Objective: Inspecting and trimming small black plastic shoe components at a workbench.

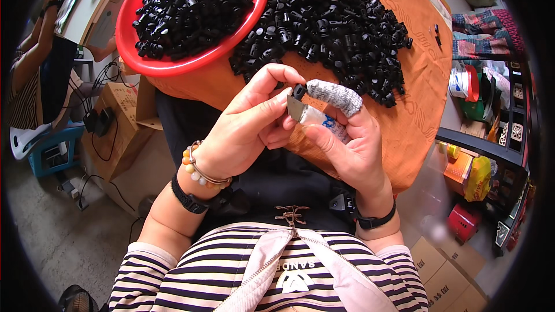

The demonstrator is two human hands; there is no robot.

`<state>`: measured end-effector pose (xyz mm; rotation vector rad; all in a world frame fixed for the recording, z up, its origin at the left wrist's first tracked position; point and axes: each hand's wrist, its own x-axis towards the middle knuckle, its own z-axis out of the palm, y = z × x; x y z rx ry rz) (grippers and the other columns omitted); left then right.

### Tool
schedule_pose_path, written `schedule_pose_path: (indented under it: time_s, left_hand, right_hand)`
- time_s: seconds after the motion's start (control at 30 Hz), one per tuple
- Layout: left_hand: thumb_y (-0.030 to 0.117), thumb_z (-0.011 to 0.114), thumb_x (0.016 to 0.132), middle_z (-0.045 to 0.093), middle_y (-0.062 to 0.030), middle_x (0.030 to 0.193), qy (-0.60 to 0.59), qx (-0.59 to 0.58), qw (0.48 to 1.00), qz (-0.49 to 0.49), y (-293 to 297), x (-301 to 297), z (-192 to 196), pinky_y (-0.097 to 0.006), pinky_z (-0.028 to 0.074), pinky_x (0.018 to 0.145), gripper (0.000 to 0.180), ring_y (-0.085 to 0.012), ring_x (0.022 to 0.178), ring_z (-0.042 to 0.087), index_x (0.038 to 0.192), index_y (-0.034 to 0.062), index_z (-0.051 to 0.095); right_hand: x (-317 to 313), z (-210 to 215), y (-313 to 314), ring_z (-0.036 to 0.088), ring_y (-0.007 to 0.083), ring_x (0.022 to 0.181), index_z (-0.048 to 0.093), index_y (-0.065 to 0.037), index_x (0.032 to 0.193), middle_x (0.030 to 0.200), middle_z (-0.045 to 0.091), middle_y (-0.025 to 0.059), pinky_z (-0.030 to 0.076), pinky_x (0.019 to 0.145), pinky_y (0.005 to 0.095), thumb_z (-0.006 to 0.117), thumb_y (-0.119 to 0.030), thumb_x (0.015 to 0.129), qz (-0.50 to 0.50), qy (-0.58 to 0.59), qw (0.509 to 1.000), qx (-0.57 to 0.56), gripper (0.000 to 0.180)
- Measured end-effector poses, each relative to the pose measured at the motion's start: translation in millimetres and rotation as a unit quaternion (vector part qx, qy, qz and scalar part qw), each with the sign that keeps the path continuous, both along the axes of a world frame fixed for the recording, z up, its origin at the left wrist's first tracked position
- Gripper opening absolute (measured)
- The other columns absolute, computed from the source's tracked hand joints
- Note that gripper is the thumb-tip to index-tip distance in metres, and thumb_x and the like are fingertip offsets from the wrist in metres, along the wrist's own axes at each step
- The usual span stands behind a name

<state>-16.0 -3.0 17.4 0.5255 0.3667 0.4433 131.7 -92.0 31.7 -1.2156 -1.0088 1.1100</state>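
My left hand point(243, 115) pinches a small black plastic part point(299, 90) between thumb and fingertips. A short flat metal blade point(295, 107), its handle wrapped in white material point(314, 118) with blue marks, is gripped in my right hand point(361, 144). The blade lies against or just beside the part; I cannot tell which. A grey knitted finger sleeve point(335, 93) covers a finger of my right hand, bent over toward the part. Just beyond both hands, a large heap of similar black parts point(329, 29) lies on the orange tablecloth point(399, 144).
A red basin point(185, 69) full of black parts stands at the far left of the table. Left of it are a cardboard box point(118, 127), cables and a blue stool point(55, 150). Another person's arm point(43, 40) shows there. To the right stands a dark shelf point(485, 147) with goods.
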Motion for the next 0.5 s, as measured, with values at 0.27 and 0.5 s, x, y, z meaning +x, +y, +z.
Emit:
schedule_pose_path:
  time_s: [0.27, 0.5]
  left_hand:
    - [0.017, 0.043, 0.093, 0.046, 0.0022, 0.074, -0.026, -0.029, 0.999, -0.009, 0.9, -1.4, -4.5, -0.017, 0.025, 0.049, 0.022, -0.0025, 0.055, 0.031, 0.114, 0.0109, 0.042]
    - [0.018, 0.043, 0.093, 0.046, 0.0007, 0.077, -0.046, -0.062, 0.997, -0.025, 1.7, -1.3, -5.8, -0.017, 0.025, 0.049, 0.024, -0.0030, 0.054, 0.029, 0.115, 0.0108, 0.043]
  right_hand:
    - [1.5, -0.3, -0.2, 0.057, 0.0083, 0.087, 0.050, 0.001, 0.117, 0.097, 0.062, 0.0078, 0.048, 0.076, 0.0222, 0.059, -0.003, 0.084, 0.002, -0.002, 1.000, -0.012, 0.035]
    - [9.0, -2.5, -2.1, 0.055, 0.0077, 0.088, 0.051, 0.002, 0.115, 0.099, 0.060, 0.0060, 0.045, 0.076, 0.0199, 0.059, -0.005, 0.085, 0.009, -0.023, 0.999, -0.027, 0.033]
